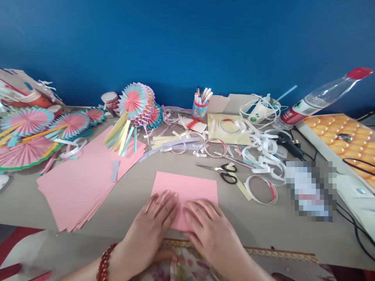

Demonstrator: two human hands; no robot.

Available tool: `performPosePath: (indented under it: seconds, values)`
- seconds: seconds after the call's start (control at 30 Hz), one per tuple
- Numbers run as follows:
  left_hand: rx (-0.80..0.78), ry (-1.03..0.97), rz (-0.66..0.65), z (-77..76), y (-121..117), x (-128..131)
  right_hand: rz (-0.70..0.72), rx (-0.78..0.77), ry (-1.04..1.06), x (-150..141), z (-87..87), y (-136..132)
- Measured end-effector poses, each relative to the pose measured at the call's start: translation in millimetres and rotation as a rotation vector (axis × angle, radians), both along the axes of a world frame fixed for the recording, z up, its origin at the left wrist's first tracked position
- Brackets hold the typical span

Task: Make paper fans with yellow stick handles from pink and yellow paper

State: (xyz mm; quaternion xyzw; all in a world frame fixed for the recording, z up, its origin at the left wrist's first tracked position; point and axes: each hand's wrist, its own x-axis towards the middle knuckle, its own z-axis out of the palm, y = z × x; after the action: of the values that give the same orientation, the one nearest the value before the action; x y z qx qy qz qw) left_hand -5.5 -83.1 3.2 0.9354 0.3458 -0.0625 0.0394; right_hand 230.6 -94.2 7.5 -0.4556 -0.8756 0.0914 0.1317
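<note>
**A:** ok I'm standing right by the table (131,201), what's up with that pink sheet (187,184)?

**B:** It's lying flat near the front edge, right in front of the person. Left hand (150,230) is palm down over the near left part, fingers stretched out and only a little apart. Right hand (212,230) has the near right part, same deal. Neither's pinching anything, they're just laid on top.

**A:** looks flimsy?

**B:** Light for sure. I'd guess a bit stiff, like craft paper, so it should take a clean crease but show every bad one too. Can't tell from here if it's one layer or doubled.

**A:** slippery?

**B:** Probably skids a bit on that smooth top, so spread fingers seem smart. Edges could tear if you yank.

**A:** so where would you grab it?

**B:** Far edge or far corners, they're uncovered. Light pinch, no squeezing. Mind the scissors (218,169) just past the far right corner, though, and the loose pink stack (79,175) on the left, which looks easy to knock askew.
</note>
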Motion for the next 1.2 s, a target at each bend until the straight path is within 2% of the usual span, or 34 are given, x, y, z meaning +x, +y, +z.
performPosePath:
  seconds: [0.17, 0.33, 0.6, 0.93, 1.1, 1.2]
  values:
    - [-0.026, -0.01, -0.015, 6.7, 2, 0, 0.044, 0.063, -0.049, 2, -11.8, -16]
    - [-0.006, -0.01, -0.002, 7.1, 1, 0, 0.076, 0.065, -0.055, 11, -14.7, -32]
    - [0.007, -0.006, 0.001, 10.7, -2, 4, 0.11, 0.126, -0.091, 13, -19.8, -34]
    - [0.064, -0.012, 0.007, 13.9, -6, 5, 0.134, 0.135, -0.079, 14, -6.7, -32]
    - [0.094, -0.055, -0.15, 14.8, -26, 10, 0.127, 0.097, -0.078, 12, -5.3, -31]
    - [0.072, -0.035, -0.167, 7.1, -36, 8, 0.121, 0.111, -0.047, 12, -10.8, -33]
